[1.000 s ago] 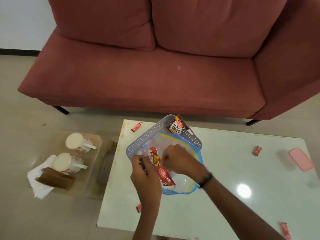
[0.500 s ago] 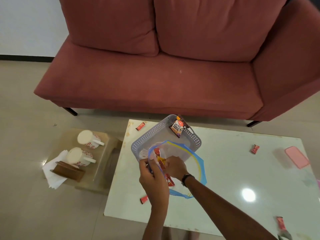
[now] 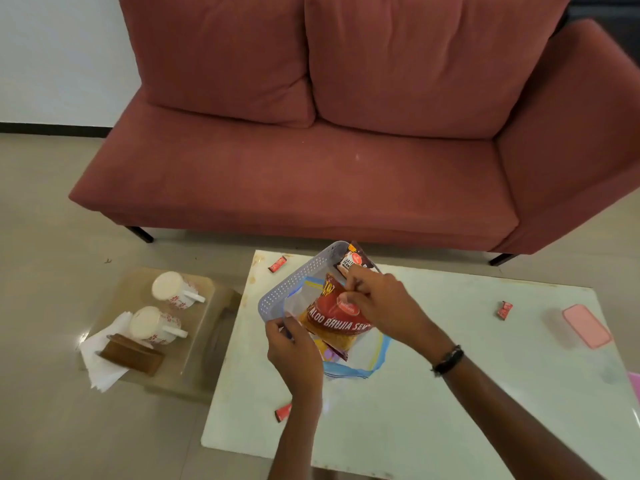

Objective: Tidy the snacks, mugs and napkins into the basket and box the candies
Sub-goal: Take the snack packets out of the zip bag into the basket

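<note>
The right hand [image 3: 384, 306] had its fingers pinched together on the top edge of a red and yellow snack packet [image 3: 337, 315], wrist bent down, forearm running back toward the lower right with a dark band [image 3: 447, 360] at the wrist. The packet hung below those fingers, half out of a clear zip bag [image 3: 360, 358] with a blue rim. The left hand [image 3: 294, 351] rose from below, its fingers closed on the near edge of that bag just beside the packet's lower left corner. Both hands worked over the near corner of a grey perforated basket [image 3: 294, 285], which sat on a white table [image 3: 485, 393]. Just beyond the right fingertips, a small dark snack pack [image 3: 351, 261] leaned in the basket's far corner. Red wrapped candies lay apart on the table: one [image 3: 278, 264] left of the basket, one [image 3: 283, 412] near the left forearm, one [image 3: 504, 310] well right of the right hand. A pink lid [image 3: 586, 325] lay further right. Far left of the left hand, on a low stool [image 3: 194, 368], stood two mugs [image 3: 173, 289] beside napkins [image 3: 100, 365] under a brown holder [image 3: 131, 353].
</note>
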